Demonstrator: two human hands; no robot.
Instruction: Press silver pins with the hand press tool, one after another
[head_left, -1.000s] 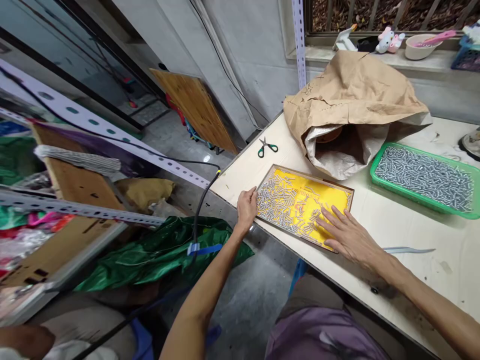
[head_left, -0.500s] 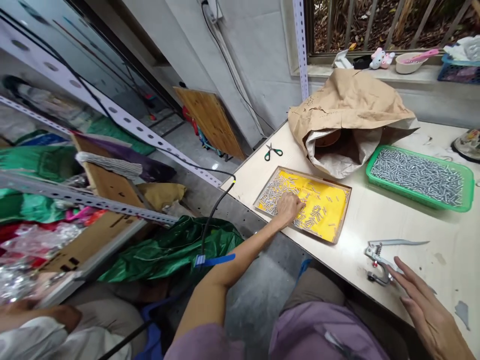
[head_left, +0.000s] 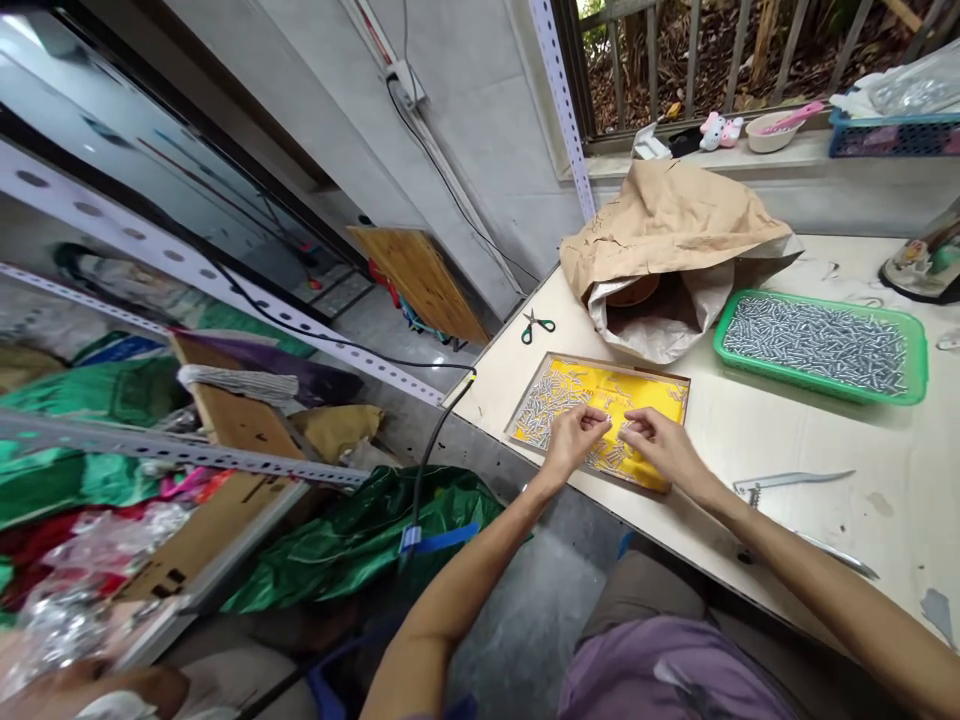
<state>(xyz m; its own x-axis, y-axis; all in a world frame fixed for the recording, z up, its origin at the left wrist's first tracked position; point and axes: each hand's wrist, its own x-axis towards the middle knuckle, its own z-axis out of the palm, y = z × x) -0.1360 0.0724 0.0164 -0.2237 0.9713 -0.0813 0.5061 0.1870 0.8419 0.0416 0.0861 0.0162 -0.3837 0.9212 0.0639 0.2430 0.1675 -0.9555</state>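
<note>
Both hands are over a shallow cardboard tray (head_left: 681,440) with a yellow bottom, strewn with small silvery metal pins (head_left: 551,400). Thumb and fingers of my left hand (head_left: 574,438) are pinched together around something small, perhaps one of the pins, too small to name surely. Close beside it, my right hand (head_left: 660,445) is also pinched, its fingertips at another tiny piece I cannot make out. The hand pliers (head_left: 795,480) lie on the table, partly hidden beneath my right forearm.
A green plastic tub (head_left: 919,375) full of similar pins stands to the right. Behind the tray lies an open brown paper sack (head_left: 675,215). Small green-handled scissors (head_left: 538,325) rest near the table's left corner. A black cable (head_left: 431,430) hangs left; another person sits at lower left.
My right hand has come from beside the pliers to the tray and closed its fingertips. My left hand stays over the tray, now facing it. The view has shifted slightly.
</note>
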